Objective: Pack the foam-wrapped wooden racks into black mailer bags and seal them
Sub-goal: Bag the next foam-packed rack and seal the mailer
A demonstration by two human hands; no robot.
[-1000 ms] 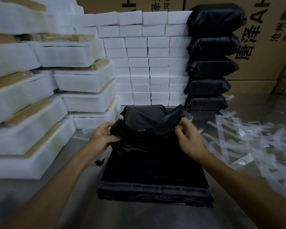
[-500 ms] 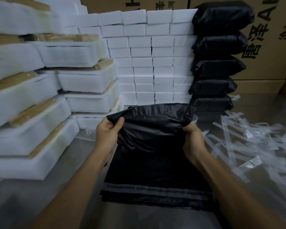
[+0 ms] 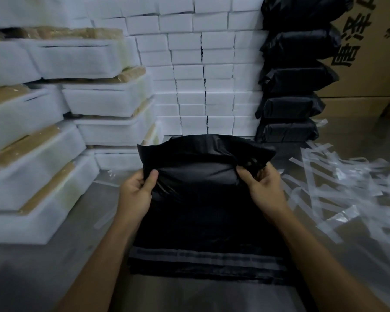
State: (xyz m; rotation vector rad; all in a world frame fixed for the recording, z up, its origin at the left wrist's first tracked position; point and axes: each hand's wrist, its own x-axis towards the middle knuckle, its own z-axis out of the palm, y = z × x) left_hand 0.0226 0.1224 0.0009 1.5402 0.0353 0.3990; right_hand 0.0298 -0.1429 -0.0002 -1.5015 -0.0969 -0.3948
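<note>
Hemmed in: foam-wrapped racks stacked at left, white boxes at the far wall, sealed bags far right, loose plastic strips at right. I see bare table near left. Centre, my left hand and right hand each pinch the filled mailer bag, thumbs on top, above the flat bag stack.

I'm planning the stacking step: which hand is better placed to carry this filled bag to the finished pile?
Probably the right hand. It already grips the bag at its right edge, and the finished pile stands behind on that same side. The left hand grips the opposite edge, beside the foam-wrapped racks.
</note>
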